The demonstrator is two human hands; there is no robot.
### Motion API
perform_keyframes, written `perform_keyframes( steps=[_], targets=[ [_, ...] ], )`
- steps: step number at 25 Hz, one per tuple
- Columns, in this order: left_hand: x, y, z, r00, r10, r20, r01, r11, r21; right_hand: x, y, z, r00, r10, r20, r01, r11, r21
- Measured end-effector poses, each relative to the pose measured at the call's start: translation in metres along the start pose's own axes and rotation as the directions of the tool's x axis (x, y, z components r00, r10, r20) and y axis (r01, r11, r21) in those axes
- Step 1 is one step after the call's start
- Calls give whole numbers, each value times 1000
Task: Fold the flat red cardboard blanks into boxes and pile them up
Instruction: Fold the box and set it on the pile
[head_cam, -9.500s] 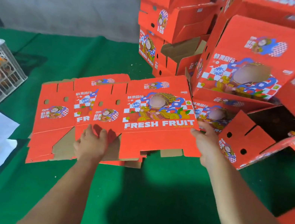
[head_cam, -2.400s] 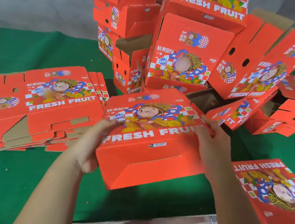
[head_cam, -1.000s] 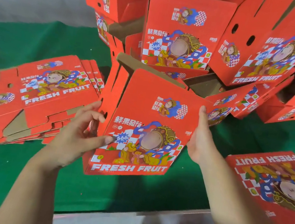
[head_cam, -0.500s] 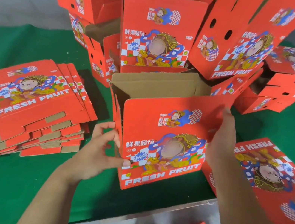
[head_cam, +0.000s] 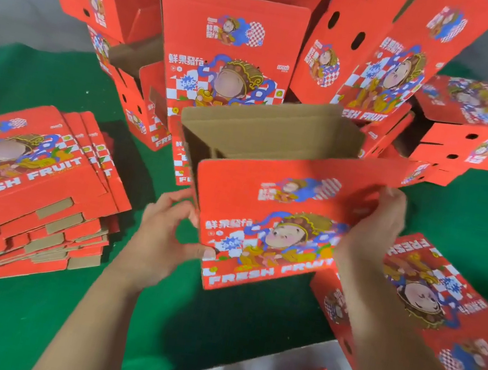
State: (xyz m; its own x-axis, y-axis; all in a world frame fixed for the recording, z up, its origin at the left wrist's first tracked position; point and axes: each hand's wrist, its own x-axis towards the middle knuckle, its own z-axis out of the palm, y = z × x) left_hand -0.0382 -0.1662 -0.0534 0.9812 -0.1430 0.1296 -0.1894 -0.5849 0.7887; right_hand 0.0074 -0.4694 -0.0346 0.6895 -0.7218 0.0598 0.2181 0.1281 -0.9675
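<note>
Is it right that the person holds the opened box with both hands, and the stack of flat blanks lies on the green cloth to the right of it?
Not quite. The head view shows the stack of flat blanks lying to the left of the opened box, not the right. The left hand and right hand do hold it over the green cloth.

— What can be read on the open box [head_cam: 264, 227] being held?
— "FRESH FRUIT" along its lower front.
— Left of that box?
— The flat blanks [head_cam: 25, 179] say "FRESH FRUIT". Behind it, an upright box [head_cam: 227, 51] shows "666".
</note>
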Motion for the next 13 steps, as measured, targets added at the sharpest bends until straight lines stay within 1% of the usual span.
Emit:
perform_keyframes(
  steps=[1, 2, 3, 4, 5, 6, 8, 9, 11, 13],
  targets=[
    [4, -3, 4, 993, 1, -120, 5, 999, 51, 7, -1, 16, 998, 26, 53, -27, 1000, 16],
    [8, -6, 8, 973, -16, -230, 32, 997, 64, 15, -2, 32, 991, 53, 119, -57, 998, 31],
    [11, -10, 11, 949, -51, -310, 68, 997, 44, 22, -3, 48, 979, 81, 187, -91, 995, 47],
    [13, -11, 14, 935, -89, -344, 97, 995, 6, 30, -2, 58, 962, 111, 248, -128, 990, 54],
    [16, -11, 19, 936, -106, -335, 103, 994, -26, 39, -1, 62, 952, 140, 273, -153, 988, 25],
    [17, -7, 26, 948, -85, -307, 79, 996, -34, 47, 2, 58, 953, 162, 257, -152, 987, -58],
    [18, 3, 51, 967, -8, -254, 3, 1000, -22, 61, 12, 32, 970, 189, 151, -149, 958, -244],
    [20, 12, 65, 973, -14, -229, 6, 999, -38, 65, 17, 14, 972, 210, 106, -173, 944, -282],
    [30, 32, 97, 975, -129, -181, 119, 991, -60, 77, 23, -17, 970, 233, 63, -206, 935, -289],
    [48, 55, 134, 965, -239, -105, 235, 971, -49, 89, 26, -27, 980, 196, 17, -183, 939, -293]
  ],
)
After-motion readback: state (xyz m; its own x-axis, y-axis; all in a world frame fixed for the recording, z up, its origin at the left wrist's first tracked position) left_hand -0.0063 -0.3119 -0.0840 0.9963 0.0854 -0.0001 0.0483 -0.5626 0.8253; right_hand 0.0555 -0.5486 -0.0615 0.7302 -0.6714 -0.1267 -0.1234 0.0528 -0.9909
